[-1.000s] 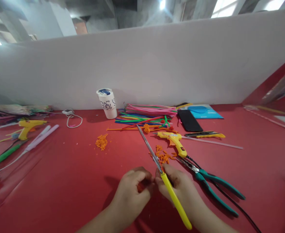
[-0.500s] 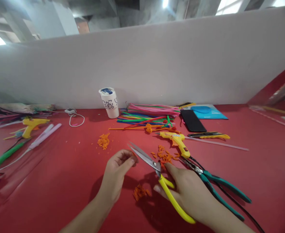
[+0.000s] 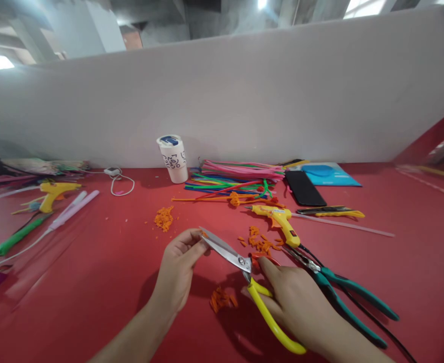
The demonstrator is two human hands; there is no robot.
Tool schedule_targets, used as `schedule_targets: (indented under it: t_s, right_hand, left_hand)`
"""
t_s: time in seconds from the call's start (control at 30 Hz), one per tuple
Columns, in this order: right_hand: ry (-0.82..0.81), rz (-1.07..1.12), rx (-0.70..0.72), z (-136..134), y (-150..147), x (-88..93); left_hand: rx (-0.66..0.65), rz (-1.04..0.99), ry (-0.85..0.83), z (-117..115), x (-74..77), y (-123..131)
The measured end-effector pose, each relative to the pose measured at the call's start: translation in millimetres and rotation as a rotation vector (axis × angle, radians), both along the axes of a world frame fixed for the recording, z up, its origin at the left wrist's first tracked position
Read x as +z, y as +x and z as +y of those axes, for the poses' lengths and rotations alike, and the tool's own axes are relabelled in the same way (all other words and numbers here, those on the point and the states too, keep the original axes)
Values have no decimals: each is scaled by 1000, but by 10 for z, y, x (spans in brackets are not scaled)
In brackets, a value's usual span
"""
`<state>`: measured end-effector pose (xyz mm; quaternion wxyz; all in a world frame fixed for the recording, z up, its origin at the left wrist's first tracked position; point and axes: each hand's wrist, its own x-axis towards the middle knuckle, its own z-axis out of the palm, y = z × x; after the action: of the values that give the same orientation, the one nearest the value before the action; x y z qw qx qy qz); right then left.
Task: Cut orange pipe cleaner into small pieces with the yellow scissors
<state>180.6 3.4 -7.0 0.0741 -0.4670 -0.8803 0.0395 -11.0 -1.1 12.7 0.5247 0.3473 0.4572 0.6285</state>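
Scissors (image 3: 227, 254) with one yellow and one red handle are in my right hand (image 3: 293, 297), their blades pointing left and nearly closed. The blade tips meet the fingertips of my left hand (image 3: 180, 262), which pinch a small orange piece (image 3: 203, 234). Below the blades lies a small pile of orange pieces (image 3: 222, 299) on the red table (image 3: 112, 302). More orange bits (image 3: 261, 243) are scattered behind my right hand, and a heap of fine orange crumbs (image 3: 164, 219) sits behind my left hand.
Pliers (image 3: 320, 275) and a yellow glue gun (image 3: 282, 219) are at the right, near a cutter (image 3: 331, 212) and a phone (image 3: 305, 188). Colourful pipe cleaners (image 3: 237, 176) and a white cup (image 3: 174, 160) stand by the wall. Another glue gun (image 3: 53, 194) lies left.
The scissor blades have closed more, and their tips now reach the orange piece at my left fingertips. The view has shifted slightly.
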Motion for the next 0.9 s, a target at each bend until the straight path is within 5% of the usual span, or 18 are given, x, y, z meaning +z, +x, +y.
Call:
schedule_targets:
  t_s: [0.33, 0.9]
  right_hand:
    - [-61, 2, -8, -4, -7, 19]
    - [68, 3, 21, -6, 7, -7]
  left_hand:
    - [-22, -38, 27, -3, -38, -19]
    - [6, -15, 30, 0, -8, -15]
